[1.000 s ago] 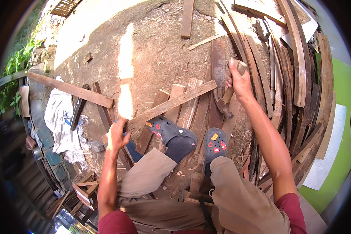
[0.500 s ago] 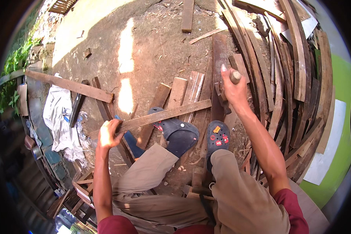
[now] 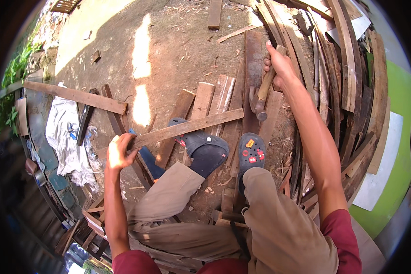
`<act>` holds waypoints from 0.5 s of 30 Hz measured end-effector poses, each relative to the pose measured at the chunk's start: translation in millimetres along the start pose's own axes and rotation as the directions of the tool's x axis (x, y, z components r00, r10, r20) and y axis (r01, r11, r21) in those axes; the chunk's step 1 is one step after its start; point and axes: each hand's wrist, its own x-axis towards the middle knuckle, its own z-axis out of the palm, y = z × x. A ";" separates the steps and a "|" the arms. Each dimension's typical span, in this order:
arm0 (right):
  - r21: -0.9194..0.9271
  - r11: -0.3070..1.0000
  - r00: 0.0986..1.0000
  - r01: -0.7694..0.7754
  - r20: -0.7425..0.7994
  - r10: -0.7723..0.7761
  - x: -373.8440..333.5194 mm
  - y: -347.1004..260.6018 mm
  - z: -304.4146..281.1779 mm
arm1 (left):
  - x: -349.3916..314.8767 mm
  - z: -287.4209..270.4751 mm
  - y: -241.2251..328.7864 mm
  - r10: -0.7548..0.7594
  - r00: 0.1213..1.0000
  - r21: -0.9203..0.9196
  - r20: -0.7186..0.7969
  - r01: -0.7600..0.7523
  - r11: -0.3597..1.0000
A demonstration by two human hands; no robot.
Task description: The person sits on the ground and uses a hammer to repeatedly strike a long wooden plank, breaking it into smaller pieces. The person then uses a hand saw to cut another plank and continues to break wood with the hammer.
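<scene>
My left hand (image 3: 119, 151) is closed round the near end of a long wooden batten (image 3: 187, 127), which slants up to the right across my left clog (image 3: 206, 148). In my right hand (image 3: 278, 66) is a claw hammer (image 3: 263, 91), gripped by its wooden handle with the metal head hanging toward me. The head is above a dark plank (image 3: 252, 59) on the ground, just beyond my right clog (image 3: 251, 155) and a little right of the batten's far end. Several short boards (image 3: 202, 101) lie under and beyond the batten.
A large stack of long boards (image 3: 347, 68) curves along the right side. A blue handsaw-like piece (image 3: 150, 162) lies by my left hand. Farther left are a white cloth (image 3: 67, 132), a dark bar (image 3: 85, 121) and a long plank (image 3: 77, 97).
My right hand has moved up and tilted the hammer, so its handle and head now show. The batten stays in my left hand, and the whole view has shifted slightly.
</scene>
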 end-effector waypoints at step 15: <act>-0.016 0.997 0.997 -0.073 0.036 0.074 31.9 -2.8 7.4 | 94.9 68.8 26.6 0.055 0.995 -0.186 0.078 -0.039 0.982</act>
